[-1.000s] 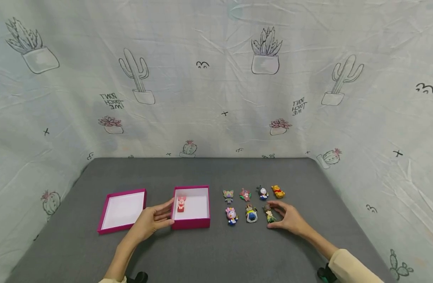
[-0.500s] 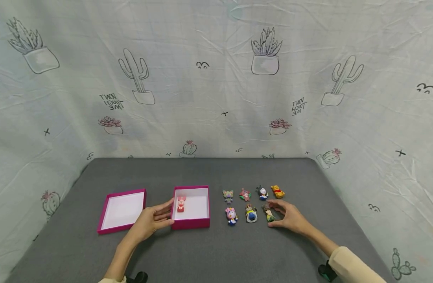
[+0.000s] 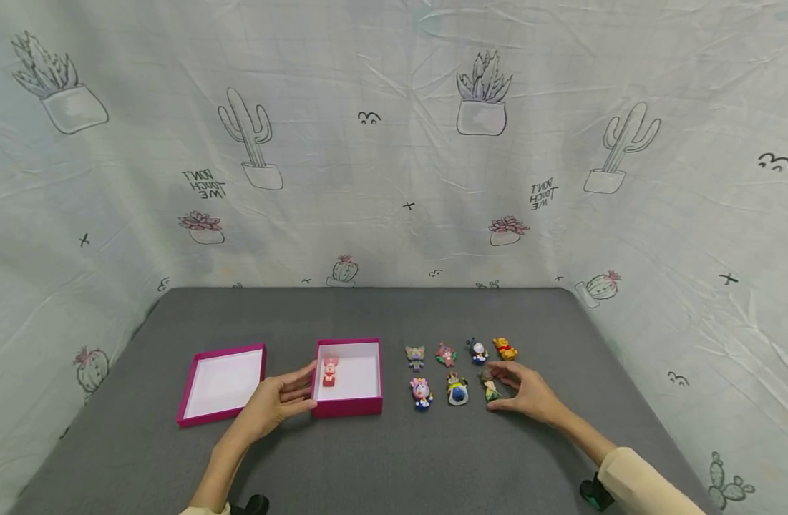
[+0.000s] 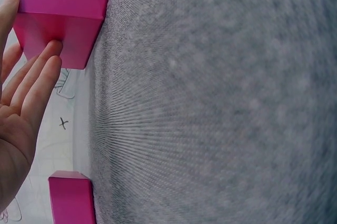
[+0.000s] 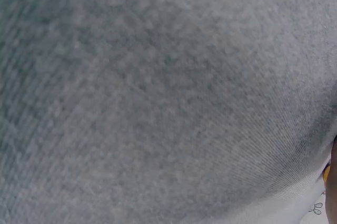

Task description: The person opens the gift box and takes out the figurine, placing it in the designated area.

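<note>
My left hand (image 3: 269,408) rests against the left side of a magenta box (image 3: 348,406) with a white inside. In the left wrist view, straight fingertips (image 4: 55,50) touch the box wall (image 4: 79,39). A pink-and-red piglet figurine (image 3: 329,372) is in the box, near its left wall. My right hand (image 3: 529,395) holds a small green-dressed figurine (image 3: 491,390) between thumb and forefinger, at the right end of the front row. The fingers partly cover its head. The right wrist view shows mostly tablecloth, with a sliver of the hand (image 5: 331,192) at the edge.
Beside the held figurine stand a blue-and-yellow figurine (image 3: 457,390) and a pink-haired one (image 3: 421,393). Behind are a grey cat-like figurine (image 3: 416,357), a pink one (image 3: 446,355), a black-and-white one (image 3: 478,351) and a yellow bear (image 3: 506,349). The box lid (image 3: 221,384) lies left.
The right thumb and forefinger have shifted very slightly, and the green-dressed figurine has turned a little between them. The left hand and the box stay where they were.
</note>
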### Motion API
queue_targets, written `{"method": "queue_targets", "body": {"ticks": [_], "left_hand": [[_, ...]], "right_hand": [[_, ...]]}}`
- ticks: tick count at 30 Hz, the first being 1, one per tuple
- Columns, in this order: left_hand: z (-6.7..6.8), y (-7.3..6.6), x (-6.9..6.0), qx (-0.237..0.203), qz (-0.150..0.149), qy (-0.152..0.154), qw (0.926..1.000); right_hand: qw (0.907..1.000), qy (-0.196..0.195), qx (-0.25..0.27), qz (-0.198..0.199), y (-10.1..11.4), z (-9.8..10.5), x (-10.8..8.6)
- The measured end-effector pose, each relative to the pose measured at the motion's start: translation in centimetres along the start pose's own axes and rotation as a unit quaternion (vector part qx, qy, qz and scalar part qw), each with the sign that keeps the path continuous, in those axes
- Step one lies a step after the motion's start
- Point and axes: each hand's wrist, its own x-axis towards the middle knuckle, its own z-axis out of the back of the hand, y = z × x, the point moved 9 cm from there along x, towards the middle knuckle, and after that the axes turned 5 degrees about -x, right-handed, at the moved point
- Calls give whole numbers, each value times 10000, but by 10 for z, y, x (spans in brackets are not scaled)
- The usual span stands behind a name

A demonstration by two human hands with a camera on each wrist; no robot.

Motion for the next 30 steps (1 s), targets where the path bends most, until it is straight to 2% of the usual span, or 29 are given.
{"method": "queue_targets", "body": {"ticks": [8, 14, 20, 22, 25, 30], "left_hand": [[-1, 2, -1, -100, 25, -9, 9999], [-1, 2, 0, -125, -10, -1, 9999], [1, 3, 0, -128, -15, -38, 9999], [0, 2, 0, -134, -42, -35, 9999], [-2, 2, 0, -159, -73, 6, 9998], [0, 1, 0, -126, -55, -9, 9999]], "right_hand": [[9997, -95, -111, -174, 5, 15, 0], [9994, 291, -96, -141, 7, 14, -1], [9948, 164, -904, 442, 20, 4, 6], [9929, 104, -1021, 605, 24, 1, 8], [9936, 182, -889, 671, 27, -4, 6], [9971, 511, -350, 442, 24, -7, 1]]}}
